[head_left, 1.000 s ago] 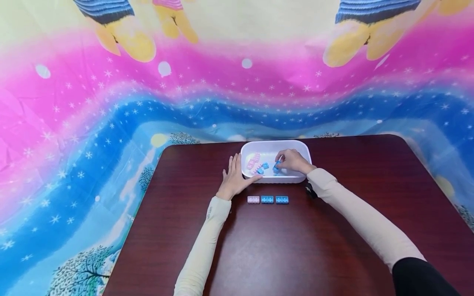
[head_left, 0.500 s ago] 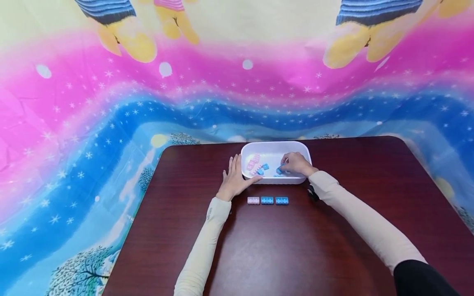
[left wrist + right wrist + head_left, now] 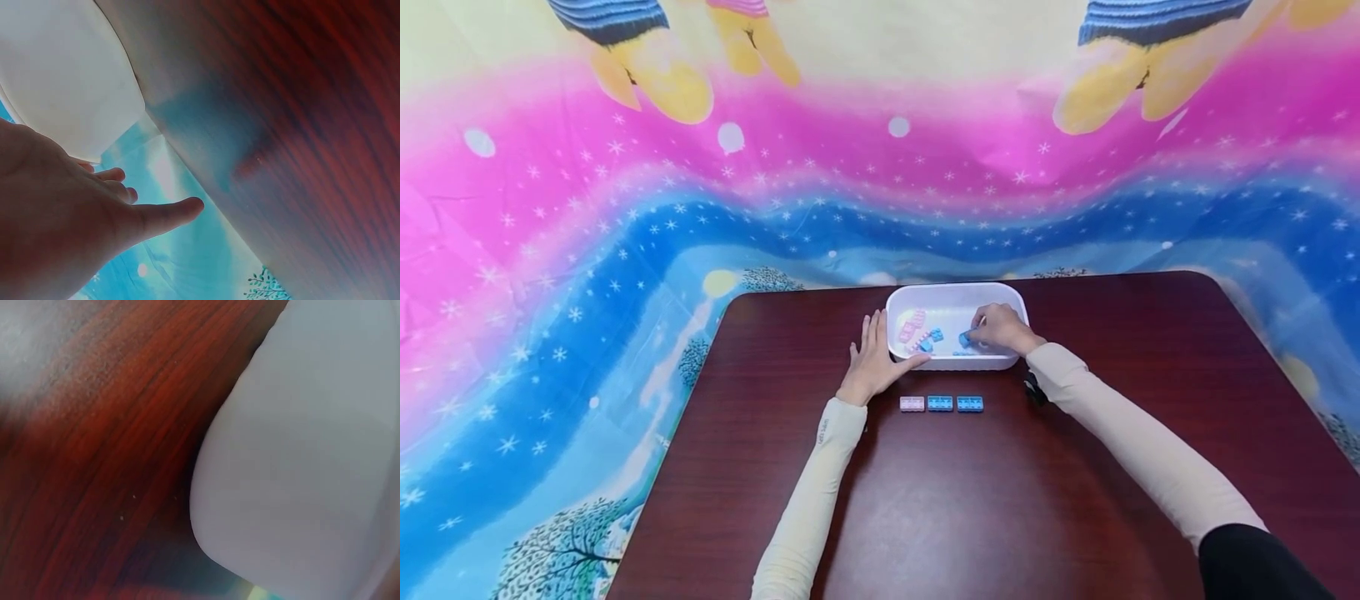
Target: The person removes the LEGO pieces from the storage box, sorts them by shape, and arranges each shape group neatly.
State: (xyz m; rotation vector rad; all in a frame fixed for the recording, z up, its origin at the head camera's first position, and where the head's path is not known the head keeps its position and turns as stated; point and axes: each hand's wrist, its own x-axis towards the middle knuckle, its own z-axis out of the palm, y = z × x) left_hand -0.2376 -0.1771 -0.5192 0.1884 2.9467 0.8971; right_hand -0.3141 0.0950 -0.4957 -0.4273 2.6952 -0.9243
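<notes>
A white plastic tub (image 3: 955, 364) stands at the back of the table with pink bricks (image 3: 913, 323) and small blue bricks (image 3: 936, 334) lying in its left half. My left hand (image 3: 872, 358) rests along the tub's left end, fingers straight, thumb at the front rim. Inside the right half, my right hand (image 3: 997, 327) pinches a blue toy brick (image 3: 965, 339). In the left wrist view the left hand (image 3: 69, 206) lies beside the tub's outer wall (image 3: 69, 69). The right wrist view has only the tub's side (image 3: 294, 456) and the table; the right hand is hidden there.
In front of the tub, a pink brick (image 3: 912, 404) and two blue bricks (image 3: 940, 403) lie in a row on the dark red-brown wooden table (image 3: 955, 500). A colourful printed cloth (image 3: 865, 183) hangs behind the table's back edge.
My right hand has shifted slightly to the right inside the tub, and the blue brick in its fingers has turned. The left hand and the row of bricks stay in place.
</notes>
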